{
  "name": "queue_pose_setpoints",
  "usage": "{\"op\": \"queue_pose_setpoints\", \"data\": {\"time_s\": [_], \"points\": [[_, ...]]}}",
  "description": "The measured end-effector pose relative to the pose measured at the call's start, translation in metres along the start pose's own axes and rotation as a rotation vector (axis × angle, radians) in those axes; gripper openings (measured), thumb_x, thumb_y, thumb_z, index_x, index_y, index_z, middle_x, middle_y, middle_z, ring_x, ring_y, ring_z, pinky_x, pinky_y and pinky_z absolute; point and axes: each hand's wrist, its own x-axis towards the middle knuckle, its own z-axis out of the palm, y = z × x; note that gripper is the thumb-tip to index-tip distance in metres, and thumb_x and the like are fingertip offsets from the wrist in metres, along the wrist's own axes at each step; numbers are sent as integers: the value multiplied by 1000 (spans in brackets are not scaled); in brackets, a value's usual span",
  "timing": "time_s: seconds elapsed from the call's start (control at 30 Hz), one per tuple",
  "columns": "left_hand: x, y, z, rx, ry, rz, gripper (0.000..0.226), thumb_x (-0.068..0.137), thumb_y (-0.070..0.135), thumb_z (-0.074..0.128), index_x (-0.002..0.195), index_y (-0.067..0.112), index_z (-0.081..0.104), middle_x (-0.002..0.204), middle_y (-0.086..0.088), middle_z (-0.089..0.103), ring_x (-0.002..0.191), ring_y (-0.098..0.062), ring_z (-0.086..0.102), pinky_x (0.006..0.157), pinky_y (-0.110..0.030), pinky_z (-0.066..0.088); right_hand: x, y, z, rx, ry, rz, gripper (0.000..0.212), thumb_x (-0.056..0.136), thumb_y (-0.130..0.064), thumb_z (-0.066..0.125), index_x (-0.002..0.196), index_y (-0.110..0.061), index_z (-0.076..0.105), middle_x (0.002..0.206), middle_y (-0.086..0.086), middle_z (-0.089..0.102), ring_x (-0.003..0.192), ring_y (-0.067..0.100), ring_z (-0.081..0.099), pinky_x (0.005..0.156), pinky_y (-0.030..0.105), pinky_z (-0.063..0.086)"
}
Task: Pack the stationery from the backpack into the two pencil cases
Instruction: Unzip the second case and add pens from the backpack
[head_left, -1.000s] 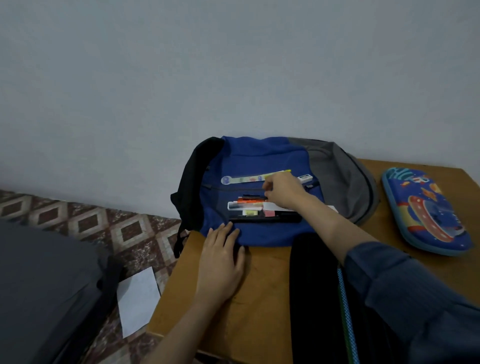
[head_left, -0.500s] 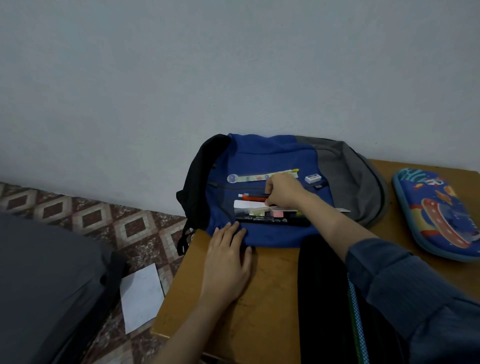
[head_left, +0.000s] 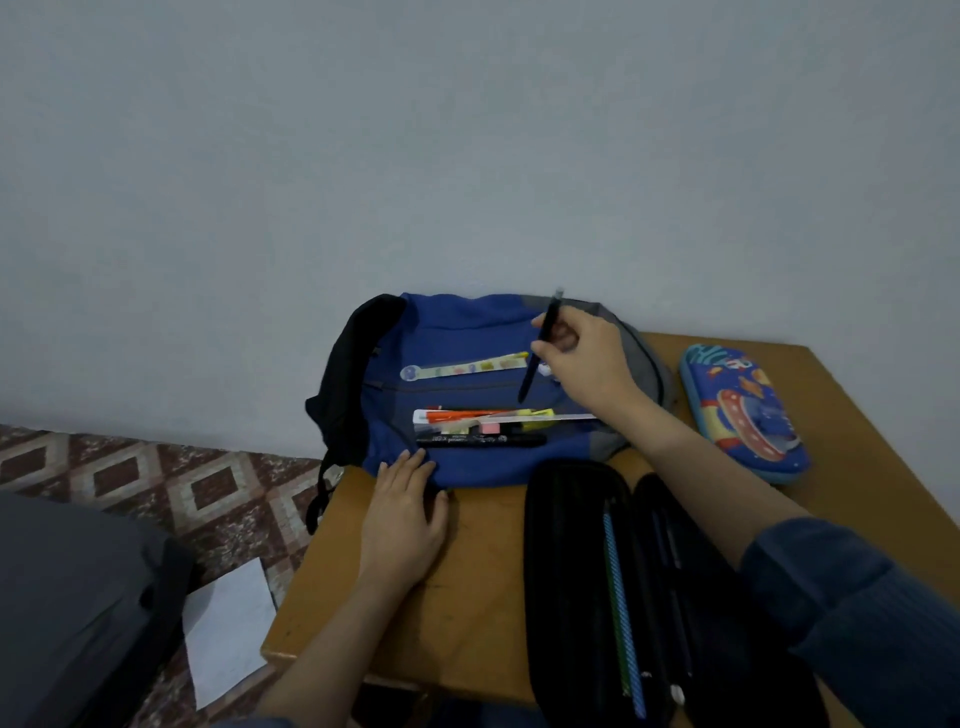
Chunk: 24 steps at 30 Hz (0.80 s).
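Observation:
A blue and grey backpack (head_left: 457, 332) lies flat on the wooden table (head_left: 467, 597) against the wall. On it lie a patterned ruler (head_left: 462, 368), an orange pen (head_left: 462, 414), a pink eraser (head_left: 489, 427) and a black marker (head_left: 480, 440). My right hand (head_left: 587, 358) pinches a dark pen (head_left: 540, 353), lifted above the backpack and tilted. My left hand (head_left: 405, 514) rests flat on the table at the backpack's near edge. A black pencil case (head_left: 571, 571) lies open in front of me with several pens inside. A blue cartoon pencil case (head_left: 743, 410) lies closed at the right.
The table's left edge drops to a patterned tile floor (head_left: 156, 478). A white sheet of paper (head_left: 228, 629) lies on the floor beside a dark grey bag (head_left: 67, 597). A plain grey wall (head_left: 467, 156) rises behind the backpack.
My right hand has lifted a dark pen off the pile on the backpack and raised it up and to the right. My left hand has stayed in place.

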Motion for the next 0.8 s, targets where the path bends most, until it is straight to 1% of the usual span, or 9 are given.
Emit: {"op": "queue_pose_setpoints", "data": {"time_s": [0.1, 0.17, 0.23, 0.3, 0.4, 0.43, 0.5, 0.63, 0.8], "points": [[-3, 20, 0, -98, -26, -60, 50, 94, 38, 43, 138, 14, 42, 148, -3, 37, 141, -15, 23, 117, -28, 3, -20, 16, -29, 0, 48, 51, 45, 81, -4, 67, 123, -8, 50, 73, 5, 55, 61, 13, 51, 65, 27, 45], [-9, 41, 5, -190, -77, -4, 49, 95, 33, 48, 141, 19, 36, 151, 3, 29, 141, -12, 22, 117, -28, 6, -32, 32, -44, 11, 55, 103, 57, 80, -1, 66, 131, -11, 41, 66, 3, 53, 61, 24, 56, 66, 38, 52], [-19, 63, 14, -271, -188, 90, 51, 95, 32, 49, 142, 25, 33, 152, 10, 23, 141, -9, 19, 116, -28, 11, -44, 49, -59, 4, 55, 164, 63, 81, -1, 64, 135, -16, 36, 66, 1, 50, 68, 36, 60, 71, 52, 54], [-33, 75, 27, -301, -300, 120, 51, 94, 33, 51, 142, 30, 33, 151, 13, 19, 141, -9, 16, 115, -28, 15, -54, 63, -76, -14, 64, 220, 67, 83, 0, 62, 139, -18, 30, 66, 2, 48, 67, 35, 58, 75, 56, 52], [-40, 71, 39, -306, -318, 56, 48, 92, 30, 53, 138, 33, 40, 152, 8, 24, 142, -19, 18, 116, -39, 20, -68, 76, -94, -28, 58, 278, 75, 86, 4, 57, 145, -20, 19, 63, 6, 45, 55, 20, 49, 69, 45, 51], [-40, 71, 39, -313, -311, 41, 48, 92, 28, 54, 138, 32, 41, 152, 6, 27, 142, -20, 20, 115, -40, 22, -73, 80, -100, -43, 56, 298, 76, 86, 6, 56, 146, -22, 17, 62, 8, 45, 52, 17, 48, 65, 42, 50], [-40, 71, 38, -325, -292, 41, 52, 91, 24, 55, 140, 32, 38, 151, 4, 31, 140, -18, 25, 115, -37, 22, -83, 85, -106, -79, 24, 333, 75, 86, 7, 53, 146, -23, 18, 65, 11, 45, 51, 17, 48, 62, 42, 50], [-39, 74, 35, -319, -262, 45, 54, 91, 19, 55, 141, 29, 37, 148, 2, 37, 138, -17, 30, 113, -32, 25, -98, 90, -104, -113, -78, 379, 69, 87, 6, 52, 144, -19, 22, 73, 12, 47, 61, 22, 50, 66, 43, 52], [-40, 73, 35, -330, -260, 33, 50, 91, 15, 54, 138, 25, 42, 147, -1, 39, 137, -18, 32, 113, -33, 25, -105, 90, -95, -85, -110, 407, 65, 89, 6, 49, 142, -21, 24, 72, 8, 46, 53, 19, 51, 44, 26, 52]]}}
